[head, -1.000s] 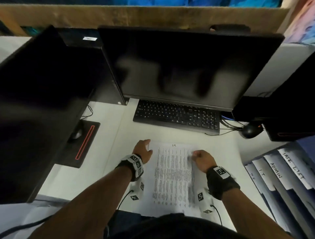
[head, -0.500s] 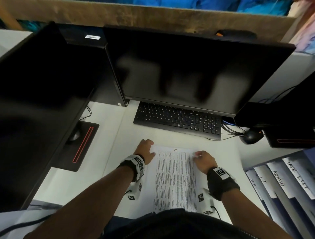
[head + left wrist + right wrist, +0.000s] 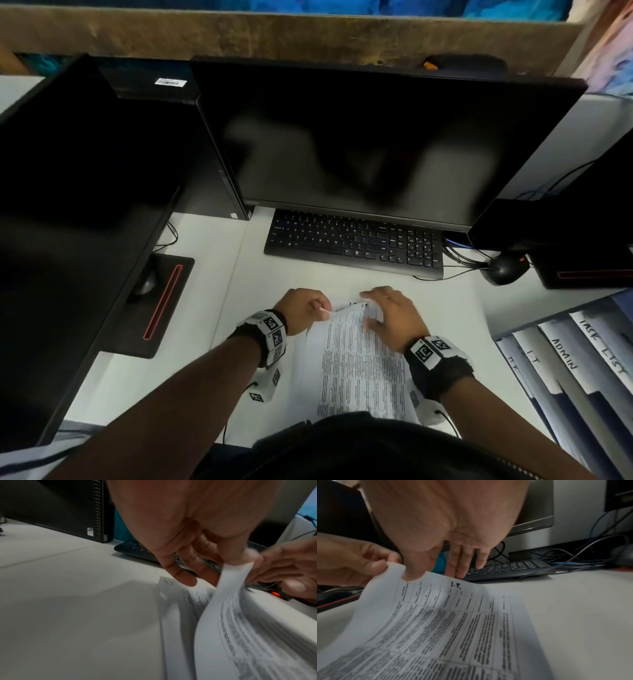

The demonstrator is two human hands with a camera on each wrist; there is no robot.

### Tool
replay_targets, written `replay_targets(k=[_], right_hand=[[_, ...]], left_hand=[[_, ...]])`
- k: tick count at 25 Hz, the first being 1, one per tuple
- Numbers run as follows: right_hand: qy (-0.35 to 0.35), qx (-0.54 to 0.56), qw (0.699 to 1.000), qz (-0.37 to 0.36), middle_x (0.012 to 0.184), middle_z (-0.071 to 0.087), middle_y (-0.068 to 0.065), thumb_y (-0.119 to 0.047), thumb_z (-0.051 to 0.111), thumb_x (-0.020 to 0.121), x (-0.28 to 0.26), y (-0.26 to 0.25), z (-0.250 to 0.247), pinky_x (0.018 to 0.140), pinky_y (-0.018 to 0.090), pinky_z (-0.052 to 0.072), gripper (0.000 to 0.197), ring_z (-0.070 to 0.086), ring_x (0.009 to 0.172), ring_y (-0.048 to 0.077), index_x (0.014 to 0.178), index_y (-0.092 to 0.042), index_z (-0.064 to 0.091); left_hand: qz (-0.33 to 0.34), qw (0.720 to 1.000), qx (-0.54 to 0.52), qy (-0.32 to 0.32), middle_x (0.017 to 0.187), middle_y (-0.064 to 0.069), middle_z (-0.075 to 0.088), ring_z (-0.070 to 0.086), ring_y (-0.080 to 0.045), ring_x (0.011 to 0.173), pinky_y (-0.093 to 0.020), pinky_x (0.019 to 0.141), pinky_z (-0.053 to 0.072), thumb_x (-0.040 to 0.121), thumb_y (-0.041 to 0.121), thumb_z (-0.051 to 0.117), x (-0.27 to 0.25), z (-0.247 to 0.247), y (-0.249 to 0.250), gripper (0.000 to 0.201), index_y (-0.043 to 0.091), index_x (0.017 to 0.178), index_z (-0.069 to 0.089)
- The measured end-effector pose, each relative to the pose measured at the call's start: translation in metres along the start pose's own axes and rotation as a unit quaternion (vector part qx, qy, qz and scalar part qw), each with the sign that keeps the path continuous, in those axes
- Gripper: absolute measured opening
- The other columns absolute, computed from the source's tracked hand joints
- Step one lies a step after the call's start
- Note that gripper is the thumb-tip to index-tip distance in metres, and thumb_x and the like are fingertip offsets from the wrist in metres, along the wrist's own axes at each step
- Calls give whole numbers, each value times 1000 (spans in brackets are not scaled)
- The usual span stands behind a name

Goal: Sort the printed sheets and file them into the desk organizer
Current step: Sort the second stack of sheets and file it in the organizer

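Note:
A stack of printed sheets [image 3: 359,373] lies on the white desk [image 3: 212,342] in front of me. The top sheet [image 3: 453,622] is a table headed "I.T.". My left hand [image 3: 322,310] pinches its top left corner [image 3: 240,566] and lifts it, so the sheet curls up off the one beneath [image 3: 173,615]. Across the sheet's top edge lies my right hand [image 3: 376,308], thumb [image 3: 412,573] pressing on the paper and fingers straight past the edge. At the right stands the desk organizer [image 3: 548,377], with tabs marked "I T" [image 3: 532,356], "ADMIN" [image 3: 565,353] and "TASK LIST" [image 3: 603,342].
A black keyboard [image 3: 352,246] sits just beyond the sheets, under a dark monitor [image 3: 376,144]. A black mouse [image 3: 503,270] and cables lie at the right. On the left are a second dark screen [image 3: 68,205] and a mouse pad [image 3: 161,305] with a mouse.
Both hands moved inward from the sheet's side edges to its top. The left hand has taken hold of the top left corner and lifted it.

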State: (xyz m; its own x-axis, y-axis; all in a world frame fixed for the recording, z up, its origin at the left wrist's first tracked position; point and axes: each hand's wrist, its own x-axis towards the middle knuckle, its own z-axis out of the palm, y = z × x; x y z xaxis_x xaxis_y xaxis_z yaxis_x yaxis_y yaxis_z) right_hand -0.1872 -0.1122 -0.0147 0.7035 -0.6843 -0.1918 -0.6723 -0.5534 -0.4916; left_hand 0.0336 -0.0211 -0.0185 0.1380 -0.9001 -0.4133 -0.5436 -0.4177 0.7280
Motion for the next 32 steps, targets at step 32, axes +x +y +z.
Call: replay_targets(k=[32], right_hand=[[-49, 53, 984, -165, 107, 60, -12, -37, 53, 92, 0, -28, 9, 86, 24, 42, 22, 50, 101, 5, 106, -31, 68]], left_hand=[[-9, 987, 150, 57, 101, -1, 50, 56, -21, 95, -22, 76, 40, 89, 7, 55, 7, -11, -7, 13, 13, 97, 63]])
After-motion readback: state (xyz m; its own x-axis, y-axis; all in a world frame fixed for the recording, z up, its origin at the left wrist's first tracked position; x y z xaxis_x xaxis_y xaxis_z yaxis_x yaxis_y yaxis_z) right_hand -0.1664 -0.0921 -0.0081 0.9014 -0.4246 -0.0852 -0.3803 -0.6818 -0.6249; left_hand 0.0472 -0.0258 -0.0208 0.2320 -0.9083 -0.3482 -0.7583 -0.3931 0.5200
